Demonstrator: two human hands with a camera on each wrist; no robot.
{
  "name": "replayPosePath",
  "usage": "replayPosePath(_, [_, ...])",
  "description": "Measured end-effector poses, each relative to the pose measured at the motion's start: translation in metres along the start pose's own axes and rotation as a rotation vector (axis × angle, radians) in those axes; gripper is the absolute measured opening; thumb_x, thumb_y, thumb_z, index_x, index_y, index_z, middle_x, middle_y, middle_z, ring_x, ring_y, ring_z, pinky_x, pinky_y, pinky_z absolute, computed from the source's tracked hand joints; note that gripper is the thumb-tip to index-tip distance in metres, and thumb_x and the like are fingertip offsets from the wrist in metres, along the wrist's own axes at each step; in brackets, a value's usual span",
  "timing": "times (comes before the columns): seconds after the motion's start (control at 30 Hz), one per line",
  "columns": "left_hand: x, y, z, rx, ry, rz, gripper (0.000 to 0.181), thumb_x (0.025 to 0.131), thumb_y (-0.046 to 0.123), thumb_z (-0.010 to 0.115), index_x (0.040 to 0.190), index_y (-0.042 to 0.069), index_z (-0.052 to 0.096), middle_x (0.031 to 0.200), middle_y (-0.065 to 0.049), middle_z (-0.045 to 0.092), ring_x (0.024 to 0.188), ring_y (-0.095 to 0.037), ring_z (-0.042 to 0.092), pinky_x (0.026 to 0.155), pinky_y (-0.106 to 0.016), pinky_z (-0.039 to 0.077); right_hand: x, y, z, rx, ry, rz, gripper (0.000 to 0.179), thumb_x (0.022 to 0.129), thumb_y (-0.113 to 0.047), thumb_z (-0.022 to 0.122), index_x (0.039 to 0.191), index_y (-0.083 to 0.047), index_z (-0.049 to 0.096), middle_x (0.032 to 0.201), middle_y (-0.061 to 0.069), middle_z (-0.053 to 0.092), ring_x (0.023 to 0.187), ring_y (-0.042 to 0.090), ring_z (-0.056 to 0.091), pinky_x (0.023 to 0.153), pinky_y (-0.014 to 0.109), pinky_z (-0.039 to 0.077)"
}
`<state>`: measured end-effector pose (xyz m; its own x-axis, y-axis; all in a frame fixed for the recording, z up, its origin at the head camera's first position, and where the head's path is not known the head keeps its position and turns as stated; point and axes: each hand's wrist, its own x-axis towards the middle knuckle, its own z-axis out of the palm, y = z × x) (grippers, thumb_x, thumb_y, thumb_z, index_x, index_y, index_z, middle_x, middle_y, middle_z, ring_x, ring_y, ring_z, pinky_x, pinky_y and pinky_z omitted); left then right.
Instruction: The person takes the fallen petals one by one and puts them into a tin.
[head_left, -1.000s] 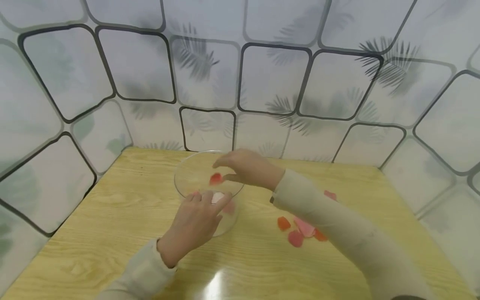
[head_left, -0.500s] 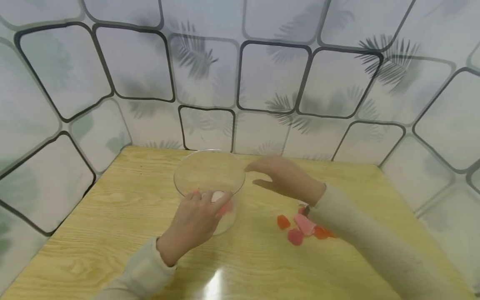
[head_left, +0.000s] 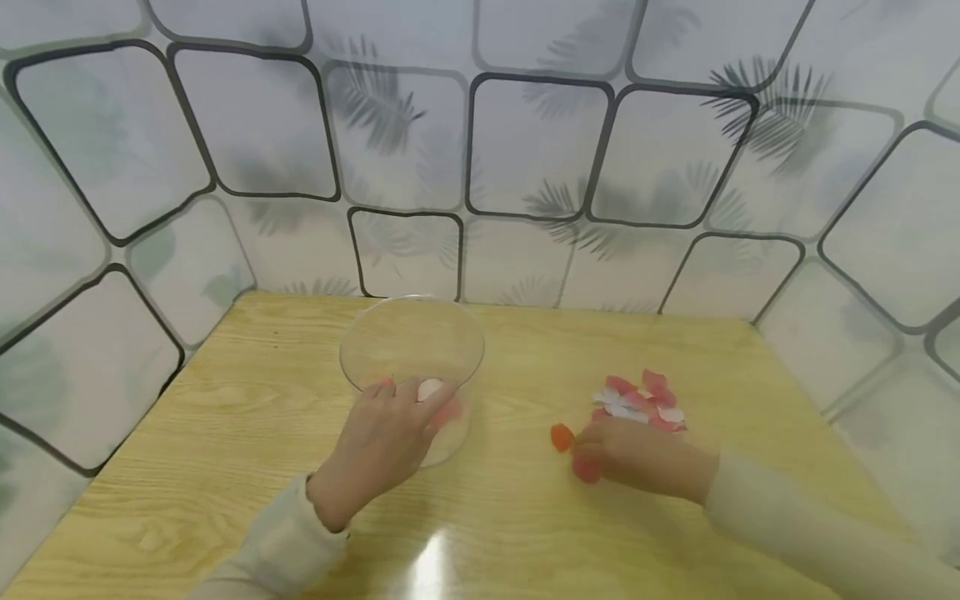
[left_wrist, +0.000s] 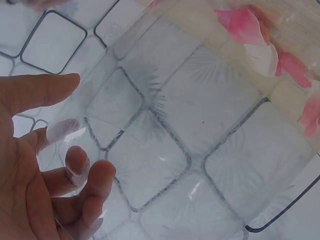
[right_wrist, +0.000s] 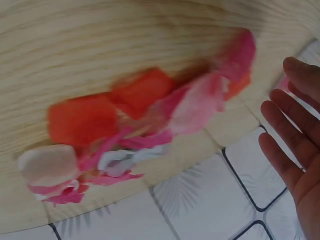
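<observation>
A tall clear cylindrical container (head_left: 446,446) stands left of the middle of the table, with pink and white petals (head_left: 431,390) showing through its wall. My left hand (head_left: 378,442) holds it by the rim; in the left wrist view the fingers (left_wrist: 100,180) curl over the transparent edge. At the right, my right hand (head_left: 637,454) hovers low over a loose pile of petals (head_left: 656,392) in pink, red and white. An orange petal (head_left: 561,437) lies just beyond its fingertips. In the right wrist view the fingers (right_wrist: 282,115) are apart, with nothing between them, beside the petals.
The wood-grain table (head_left: 247,400) reaches back to a pale wall covering (head_left: 540,150) with dark rounded outlines and leaf prints. Similar panels rise along both sides. A light glare (head_left: 429,567) falls on the table's near part.
My right hand has let a red petal go at the container and moved right and down to the petal pile. My left hand has stayed at the rim.
</observation>
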<state>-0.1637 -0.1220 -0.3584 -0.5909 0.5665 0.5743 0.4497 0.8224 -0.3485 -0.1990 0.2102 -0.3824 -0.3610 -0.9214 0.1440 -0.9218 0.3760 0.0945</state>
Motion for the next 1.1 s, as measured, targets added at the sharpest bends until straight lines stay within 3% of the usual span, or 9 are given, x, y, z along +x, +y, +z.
replayPosePath(0.17, [0.0, 0.0, 0.001, 0.001, 0.01, -0.004, 0.043, 0.074, 0.03, 0.073, 0.114, 0.023, 0.058, 0.069, -0.004, 0.06, 0.043, -0.012, 0.033, 0.043, -0.023, 0.031, -0.018, 0.002, 0.021, 0.022, -0.022, -0.087, 0.023, 0.08, -0.009, 0.069, 0.103, -0.014, 0.066, 0.1, -0.005, 0.065, 0.091, 0.009, 0.06, 0.082, 0.025, 0.051])
replayPosePath(0.33, [0.0, 0.0, 0.002, 0.009, 0.021, -0.001, 0.044, 0.073, 0.029, 0.073, 0.113, 0.023, 0.058, 0.066, -0.003, 0.057, 0.042, -0.012, 0.031, 0.043, -0.023, 0.029, -0.024, 0.004, 0.031, -0.109, -0.034, -0.13, 0.028, 0.083, -0.014, 0.067, 0.11, -0.014, 0.066, 0.109, -0.002, 0.066, 0.1, 0.011, 0.062, 0.087, 0.029, 0.052])
replayPosePath(0.57, [0.0, 0.0, -0.001, 0.018, 0.023, -0.002, 0.041, 0.073, 0.027, 0.072, 0.111, 0.023, 0.057, 0.063, -0.002, 0.053, 0.042, -0.01, 0.026, 0.043, -0.021, 0.026, -0.019, 0.007, 0.037, -0.132, 0.026, -0.159, 0.027, 0.074, -0.01, 0.07, 0.1, -0.015, 0.066, 0.098, -0.005, 0.065, 0.091, 0.008, 0.06, 0.083, 0.024, 0.05])
replayPosePath(0.87, [0.001, 0.0, 0.001, 0.002, 0.049, 0.002, 0.035, 0.075, 0.025, 0.069, 0.107, 0.021, 0.056, 0.06, -0.002, 0.049, 0.042, -0.01, 0.024, 0.042, -0.02, 0.023, -0.011, 0.008, 0.036, -0.092, 0.001, -0.117, 0.02, 0.076, -0.01, 0.071, 0.095, -0.017, 0.07, 0.094, -0.007, 0.067, 0.085, 0.008, 0.059, 0.08, 0.023, 0.05])
replayPosePath(0.97, [0.0, 0.0, 0.002, -0.008, 0.051, 0.0, 0.036, 0.074, 0.025, 0.071, 0.107, 0.021, 0.055, 0.061, -0.002, 0.05, 0.042, -0.01, 0.025, 0.042, -0.021, 0.023, -0.008, 0.008, 0.033, -0.102, 0.055, -0.106, 0.019, 0.075, -0.013, 0.073, 0.092, -0.017, 0.07, 0.091, -0.007, 0.069, 0.083, 0.009, 0.06, 0.079, 0.024, 0.051])
replayPosePath(1.1, [0.0, 0.0, 0.001, -0.017, 0.057, -0.006, 0.036, 0.075, 0.027, 0.072, 0.106, 0.021, 0.056, 0.062, -0.003, 0.052, 0.042, -0.011, 0.027, 0.042, -0.021, 0.025, 0.002, 0.01, 0.022, -0.125, 0.186, -0.126, 0.019, 0.068, -0.006, 0.075, 0.081, -0.015, 0.066, 0.079, -0.009, 0.066, 0.073, 0.008, 0.059, 0.075, 0.026, 0.049])
